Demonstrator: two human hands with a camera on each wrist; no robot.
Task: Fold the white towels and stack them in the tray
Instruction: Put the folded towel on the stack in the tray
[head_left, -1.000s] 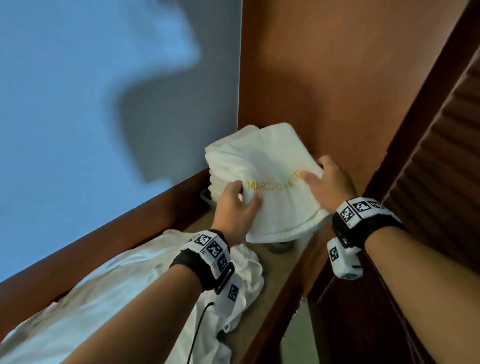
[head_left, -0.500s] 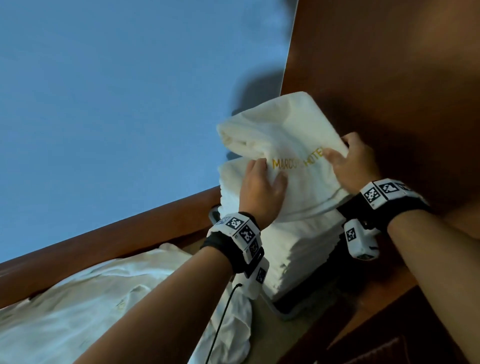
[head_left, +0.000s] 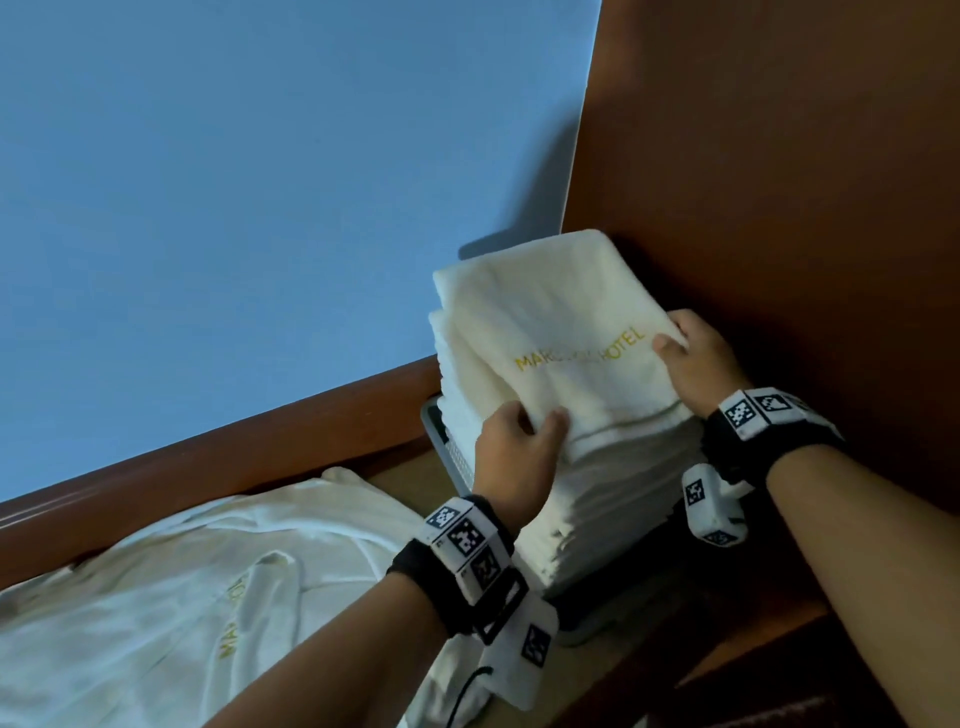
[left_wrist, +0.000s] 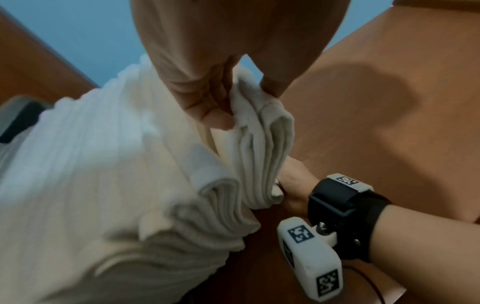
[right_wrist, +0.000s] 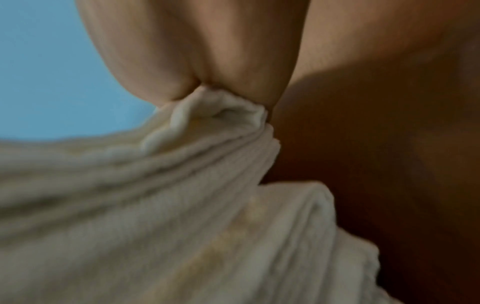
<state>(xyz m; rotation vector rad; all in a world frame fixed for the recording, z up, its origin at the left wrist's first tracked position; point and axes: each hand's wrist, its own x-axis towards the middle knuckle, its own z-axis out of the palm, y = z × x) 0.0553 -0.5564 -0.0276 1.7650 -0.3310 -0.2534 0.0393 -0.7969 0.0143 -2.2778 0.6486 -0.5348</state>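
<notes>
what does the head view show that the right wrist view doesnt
Only the head view: the left hand gripping the near edge of the folded towel, the gold hotel lettering clearly readable, the stack under it in the grey tray, and loose towels on the left.

Only the right wrist view: a close look at the towel's bunched layers pinched between the right hand's fingers.

Both: the folded towel, the right hand holding its edge, the blue wall and the brown wood panel.
</notes>
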